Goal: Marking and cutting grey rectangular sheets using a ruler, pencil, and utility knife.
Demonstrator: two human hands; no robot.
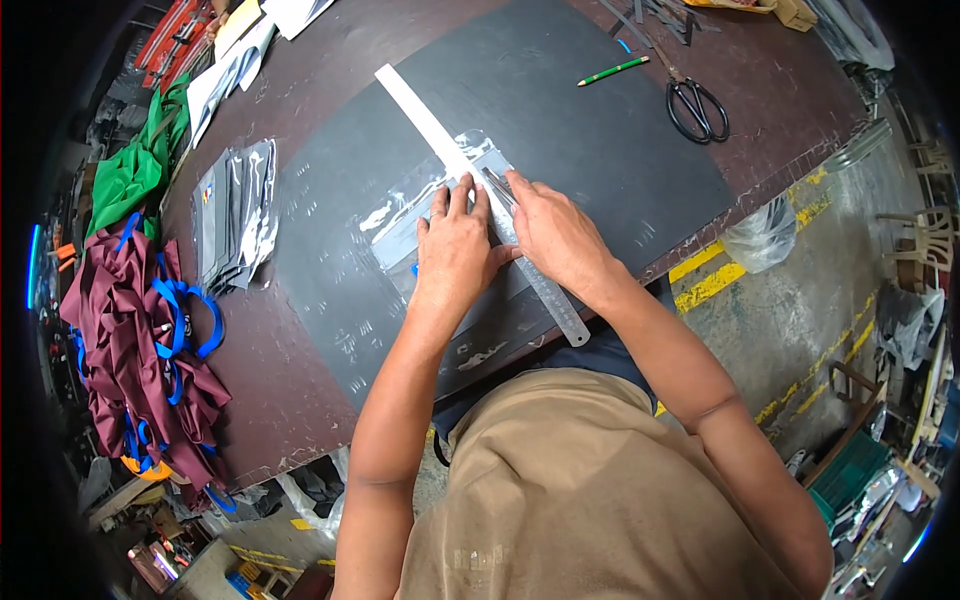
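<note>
My left hand (455, 245) lies flat, fingers spread, pressing a long metal ruler (420, 108) onto a clear plastic sheet (405, 220) on a dark grey cutting mat (600, 140). My right hand (555, 230) is closed around a small metal blade (497, 183) held against the ruler's right edge, just ahead of my left fingertips. The ruler runs diagonally from the upper left to the table's near edge.
Black scissors (697, 108) and a green pencil (612, 70) lie at the far right of the brown table (290, 400). A stack of clear-packed grey pieces (235, 215) sits left of the mat. Maroon bags with blue handles (140, 340) and green fabric (130, 175) pile at the left edge.
</note>
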